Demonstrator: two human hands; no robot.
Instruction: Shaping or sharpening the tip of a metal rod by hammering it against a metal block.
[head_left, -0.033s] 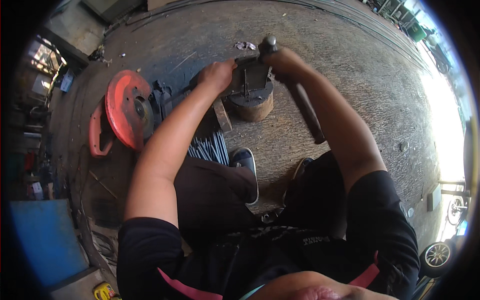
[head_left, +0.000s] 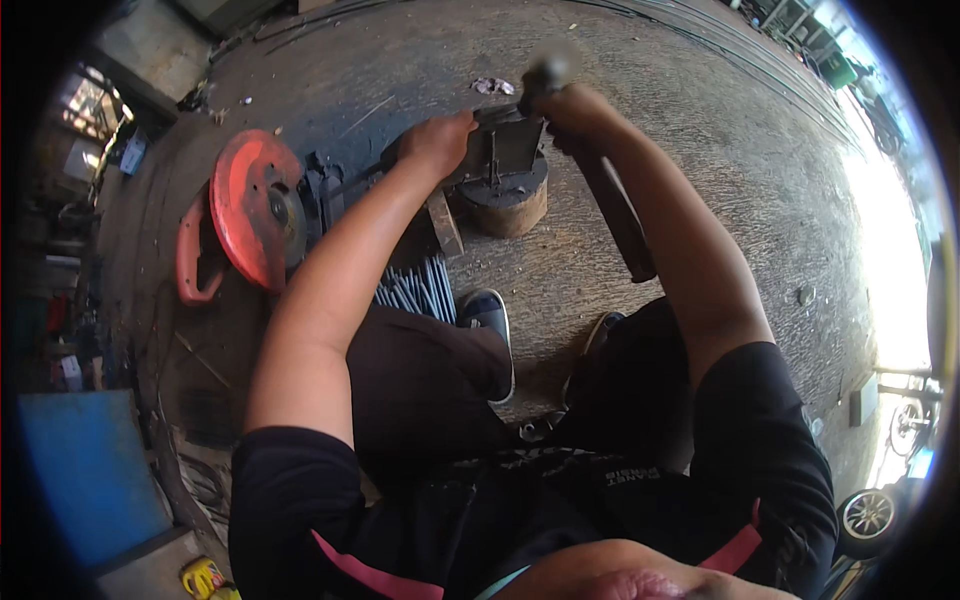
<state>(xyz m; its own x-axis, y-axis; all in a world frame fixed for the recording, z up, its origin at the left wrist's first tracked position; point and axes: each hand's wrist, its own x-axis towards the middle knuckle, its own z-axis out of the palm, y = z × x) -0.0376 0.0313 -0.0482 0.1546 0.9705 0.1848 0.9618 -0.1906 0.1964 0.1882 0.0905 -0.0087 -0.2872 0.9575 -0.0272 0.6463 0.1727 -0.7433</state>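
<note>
My right hand (head_left: 580,118) is closed round the handle of a hammer (head_left: 622,220) near its head. The hammer head is raised at the far side and smeared by motion. My left hand (head_left: 438,145) is closed at the left side of a dark metal block (head_left: 516,147); what its fingers pinch is mostly hidden. The block stands on a round wooden stump (head_left: 515,215). A thin upright metal piece (head_left: 493,160) shows on the block's near side.
On the floor to the left is a red cut-off saw (head_left: 250,210) with a round guard. Several bluish metal rods (head_left: 420,290) lie in a pile by my left shoe (head_left: 487,315). A wooden block (head_left: 444,224) sits beside the stump. A blue panel (head_left: 90,470) is at the lower left.
The hammer head has moved slightly up and to the right and is now blurred. My left hand stays in nearly the same place.
</note>
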